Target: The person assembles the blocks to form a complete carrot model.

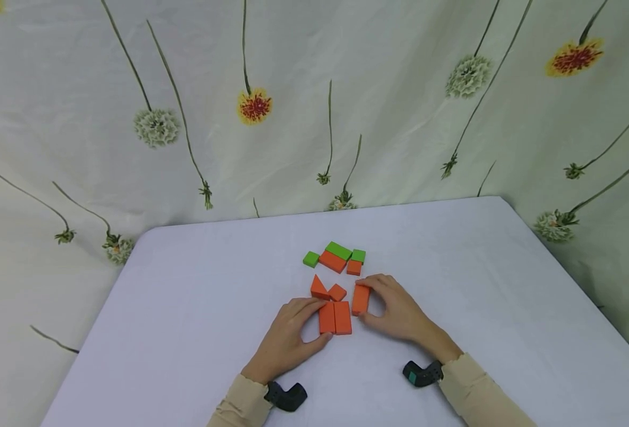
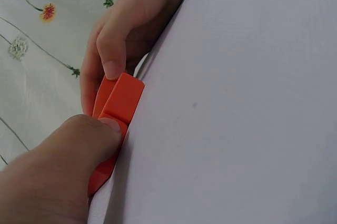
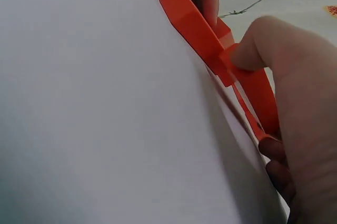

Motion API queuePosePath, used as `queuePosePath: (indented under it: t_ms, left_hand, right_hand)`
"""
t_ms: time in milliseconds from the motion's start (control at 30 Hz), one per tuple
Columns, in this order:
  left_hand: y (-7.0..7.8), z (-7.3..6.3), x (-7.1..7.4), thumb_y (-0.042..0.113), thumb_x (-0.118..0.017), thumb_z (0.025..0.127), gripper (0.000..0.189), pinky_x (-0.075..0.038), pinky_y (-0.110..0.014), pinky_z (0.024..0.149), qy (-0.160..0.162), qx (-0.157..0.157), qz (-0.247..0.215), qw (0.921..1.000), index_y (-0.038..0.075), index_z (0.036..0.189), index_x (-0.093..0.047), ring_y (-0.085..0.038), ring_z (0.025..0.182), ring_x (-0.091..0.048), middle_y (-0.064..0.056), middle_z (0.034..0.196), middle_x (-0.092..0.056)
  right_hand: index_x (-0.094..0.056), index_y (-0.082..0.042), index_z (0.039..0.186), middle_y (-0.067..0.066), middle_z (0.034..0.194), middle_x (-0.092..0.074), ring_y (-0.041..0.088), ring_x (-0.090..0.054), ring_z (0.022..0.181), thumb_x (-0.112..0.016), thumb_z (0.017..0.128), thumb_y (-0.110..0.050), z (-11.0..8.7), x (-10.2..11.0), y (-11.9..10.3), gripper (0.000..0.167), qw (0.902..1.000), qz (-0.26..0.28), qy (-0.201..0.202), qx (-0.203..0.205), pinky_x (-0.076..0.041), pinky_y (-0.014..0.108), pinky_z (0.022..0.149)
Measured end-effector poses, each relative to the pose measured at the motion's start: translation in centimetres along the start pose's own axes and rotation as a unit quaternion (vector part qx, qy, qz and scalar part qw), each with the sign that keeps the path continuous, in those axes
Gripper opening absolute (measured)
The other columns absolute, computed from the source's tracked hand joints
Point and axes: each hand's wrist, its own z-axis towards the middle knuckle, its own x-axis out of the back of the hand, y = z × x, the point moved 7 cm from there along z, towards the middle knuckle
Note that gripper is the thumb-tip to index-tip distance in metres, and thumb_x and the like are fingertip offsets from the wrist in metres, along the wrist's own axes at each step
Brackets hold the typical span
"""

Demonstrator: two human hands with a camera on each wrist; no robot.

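Observation:
In the head view two orange rectangular blocks lie side by side on the table. My left hand (image 1: 286, 341) pinches the left one (image 1: 326, 318) between thumb and fingers, at its near and far ends. Its neighbour, the other orange block (image 1: 343, 318), touches it on the right. Just right of the pair, my right hand (image 1: 397, 309) grips a third orange block (image 1: 361, 298) by its two ends, a small gap away; the right wrist view shows its thumb (image 3: 253, 50) on the block. Beyond the pair lie an orange triangular block (image 1: 318, 288) and a small orange block (image 1: 337, 292).
Farther back, a green rectangular block (image 1: 339, 250) adjoins an orange one (image 1: 333, 261). Beside them are a small green block (image 1: 358, 255) with a small orange block (image 1: 354, 268), and another small green block (image 1: 311, 259). Behind the white table (image 1: 213, 284) hangs a flower-patterned cloth (image 1: 293, 160).

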Motion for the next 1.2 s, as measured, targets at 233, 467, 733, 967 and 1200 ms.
queuePosePath:
  t_ms: [233,467,733,967,1200]
  left_hand:
    - [0.13,0.03,0.11,0.039,-0.082,0.086,0.059,-0.052,-0.039,0.105,0.015,-0.016,0.006,0.9998,0.014,0.137,-0.065,-0.013,0.124,-0.058,0.004,0.133,-0.065]
    - [-0.02,-0.10,0.06,0.038,-0.083,0.086,0.059,-0.052,-0.041,0.104,0.018,-0.018,0.006,0.9997,0.014,0.136,-0.065,-0.014,0.124,-0.058,0.004,0.133,-0.065]
    - [0.10,-0.09,0.13,0.037,-0.083,0.086,0.058,-0.052,-0.041,0.104,0.025,-0.026,0.000,0.9994,0.013,0.136,-0.065,-0.015,0.123,-0.058,0.003,0.132,-0.066]
    - [-0.03,-0.02,0.07,0.040,-0.081,0.088,0.060,-0.050,-0.041,0.108,0.005,-0.008,-0.005,0.9999,0.013,0.138,-0.063,-0.015,0.126,-0.057,0.002,0.135,-0.065]
    - [-0.22,-0.10,-0.09,0.040,-0.080,0.090,0.061,-0.048,-0.041,0.111,-0.007,0.015,-0.004,0.9999,0.013,0.141,-0.061,-0.016,0.130,-0.054,0.001,0.139,-0.062]
  right_hand:
    - [-0.061,-0.027,0.134,-0.008,0.135,-0.059,0.014,-0.052,0.126,-0.078,0.080,-0.029,-0.39,-0.30,-0.31,0.056,0.9964,0.007,-0.074,0.039,-0.050,0.048,0.106]
    - [-0.061,-0.029,0.131,-0.013,0.131,-0.061,0.012,-0.051,0.125,-0.080,0.080,-0.032,-0.33,-0.59,-0.74,0.055,0.9922,-0.006,-0.088,0.088,-0.049,0.048,0.105]
    - [-0.063,-0.030,0.133,-0.016,0.131,-0.061,0.011,-0.050,0.126,-0.080,0.081,-0.035,-0.42,-0.64,-0.91,0.055,0.9916,-0.004,-0.099,0.083,-0.049,0.048,0.106]
    - [-0.062,-0.030,0.138,-0.015,0.134,-0.062,0.012,-0.050,0.128,-0.082,0.083,-0.042,-0.44,-0.55,-0.83,0.059,0.9917,-0.005,-0.096,0.085,-0.049,0.048,0.107]
    - [-0.063,-0.027,0.139,-0.013,0.135,-0.064,0.013,-0.053,0.127,-0.083,0.085,-0.046,-0.48,-0.50,-0.71,0.061,0.9926,-0.006,-0.084,0.088,-0.050,0.046,0.106]
